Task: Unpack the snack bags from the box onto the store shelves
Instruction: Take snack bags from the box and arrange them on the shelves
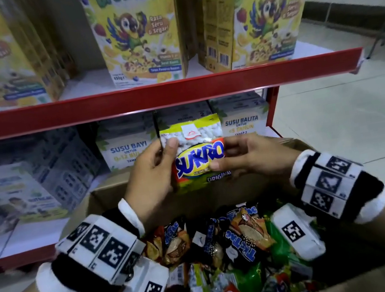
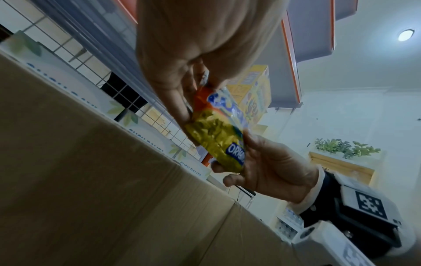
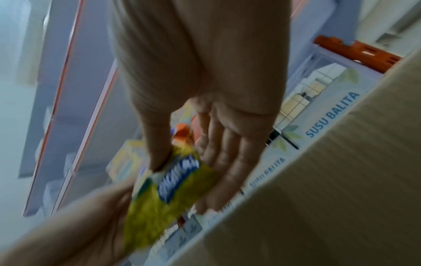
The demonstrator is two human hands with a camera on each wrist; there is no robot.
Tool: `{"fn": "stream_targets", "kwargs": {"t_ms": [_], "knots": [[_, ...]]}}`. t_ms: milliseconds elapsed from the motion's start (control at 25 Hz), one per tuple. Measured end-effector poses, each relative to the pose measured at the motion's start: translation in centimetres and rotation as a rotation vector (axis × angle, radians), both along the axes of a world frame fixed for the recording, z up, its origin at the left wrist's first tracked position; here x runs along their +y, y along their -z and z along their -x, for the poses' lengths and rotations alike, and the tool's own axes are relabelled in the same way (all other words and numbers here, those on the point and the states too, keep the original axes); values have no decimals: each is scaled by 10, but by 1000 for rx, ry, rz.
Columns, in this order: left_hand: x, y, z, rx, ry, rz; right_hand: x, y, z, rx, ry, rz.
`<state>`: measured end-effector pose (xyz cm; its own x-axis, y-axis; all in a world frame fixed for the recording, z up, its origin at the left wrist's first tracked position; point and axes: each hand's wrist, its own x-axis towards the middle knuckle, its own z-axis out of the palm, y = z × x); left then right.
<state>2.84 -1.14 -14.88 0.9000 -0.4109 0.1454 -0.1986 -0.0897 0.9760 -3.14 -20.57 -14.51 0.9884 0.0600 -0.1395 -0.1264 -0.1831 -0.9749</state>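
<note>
- We have one Sukro snack bag [image 1: 196, 154] lifted above the open cardboard box [image 1: 107, 194], level with the lower shelf's milk cartons [image 1: 126, 148].
- Our left hand [image 1: 151, 176] pinches the bag's left edge, thumb on the front and fingers curled behind.
- Our right hand [image 1: 252, 154] grips the right edge the same way; the right wrist view is blurred, so we think the fingers lie fairly straight behind the pack, but cannot be sure.
- The other snack bags [image 1: 229, 242] sit heaped in the box below.
- What could go wrong: the wrapper looks slick and is held only at its edges, so letting go with one hand could let it slip back into the box.
- The lower shelf looks packed with cartons; pushing the bag in could topple it or nudge them.
- The red shelf edge [image 1: 152, 96] hangs just above, and could snag the bag's top on the way in.
</note>
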Motion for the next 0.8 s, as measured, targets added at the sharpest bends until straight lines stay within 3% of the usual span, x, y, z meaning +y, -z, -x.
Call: {"fn": "stream_targets", "kwargs": {"t_ms": [160,280,360,480,520,680,801], "knots": [[-1,8,6,42,90,53,7,12,1,-50,45,-59],[4,17,4,8,79,-38,3,26,-3,-11,-90,34],[11,23,-3,11,-14,-41,-5,46,-6,103,-169,266],[17,28,-11,100,-81,7,-17,84,-8,193,-329,936],[18,28,-11,147,-77,49,-18,95,-7,216,-401,1069],[20,28,-9,297,50,197,-20,123,1,293,-544,1166],[21,31,-9,295,147,180,-24,115,3,305,-515,1135]]}}
